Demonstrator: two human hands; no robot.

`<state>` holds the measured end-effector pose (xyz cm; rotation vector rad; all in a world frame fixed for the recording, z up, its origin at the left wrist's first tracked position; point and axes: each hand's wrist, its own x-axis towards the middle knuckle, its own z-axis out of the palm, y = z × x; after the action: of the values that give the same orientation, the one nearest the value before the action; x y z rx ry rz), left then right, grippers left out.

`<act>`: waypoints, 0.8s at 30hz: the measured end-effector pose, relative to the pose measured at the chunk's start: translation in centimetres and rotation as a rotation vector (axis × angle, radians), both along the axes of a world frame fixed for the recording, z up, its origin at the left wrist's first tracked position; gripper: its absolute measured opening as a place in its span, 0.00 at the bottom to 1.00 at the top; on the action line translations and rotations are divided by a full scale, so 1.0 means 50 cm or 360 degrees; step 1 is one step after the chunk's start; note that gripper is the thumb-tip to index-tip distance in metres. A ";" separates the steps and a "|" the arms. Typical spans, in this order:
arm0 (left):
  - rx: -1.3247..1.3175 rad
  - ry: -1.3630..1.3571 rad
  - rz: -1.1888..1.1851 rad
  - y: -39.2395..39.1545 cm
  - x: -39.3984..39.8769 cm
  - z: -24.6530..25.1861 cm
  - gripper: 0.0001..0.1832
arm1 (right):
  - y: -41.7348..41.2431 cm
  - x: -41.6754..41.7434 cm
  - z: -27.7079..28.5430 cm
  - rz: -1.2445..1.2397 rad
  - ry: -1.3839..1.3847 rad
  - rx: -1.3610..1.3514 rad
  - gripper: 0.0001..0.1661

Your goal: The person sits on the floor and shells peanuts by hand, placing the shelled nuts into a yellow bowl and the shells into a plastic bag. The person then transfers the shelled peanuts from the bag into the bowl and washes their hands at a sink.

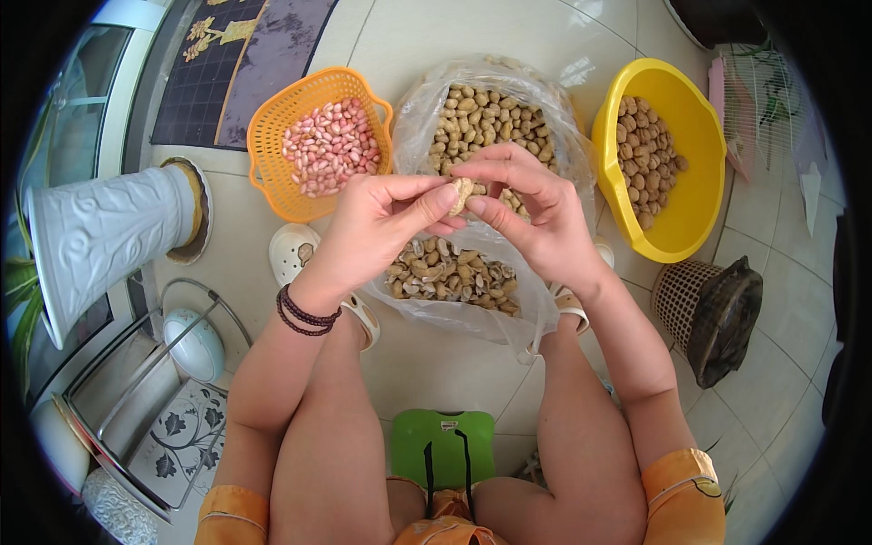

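An unshelled peanut (461,195) is pinched between the thumbs and fingers of my left hand (402,208) and my right hand (524,197). Both hands hover over two plastic bags. Beyond them, the larger clear bag (413,116) is full of whole peanuts (487,116). Below my hands, a second bag (470,327) holds a heap of empty peanut shells (449,272). To the left, an orange plastic basket (266,146) contains pink shelled peanut kernels (330,146).
On the right are a yellow basin (702,184) of walnuts (644,157) and a bag-lined waste basket (681,300). At left stand a pale embossed vase (116,238) and a metal rack (150,354) with a bowl (194,344). A green stool (443,436) shows between my legs.
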<state>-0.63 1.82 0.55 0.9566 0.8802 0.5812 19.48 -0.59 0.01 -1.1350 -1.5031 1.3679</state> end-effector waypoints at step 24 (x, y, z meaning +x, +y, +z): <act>0.1551 0.0561 0.0325 -0.042 0.024 -0.009 0.07 | -0.039 -0.065 0.012 0.0008 0.0857 -0.0526 0.17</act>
<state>0.60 -0.30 0.08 1.9029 1.0201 1.0796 16.25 -2.53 0.63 -0.8511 -0.9164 1.7948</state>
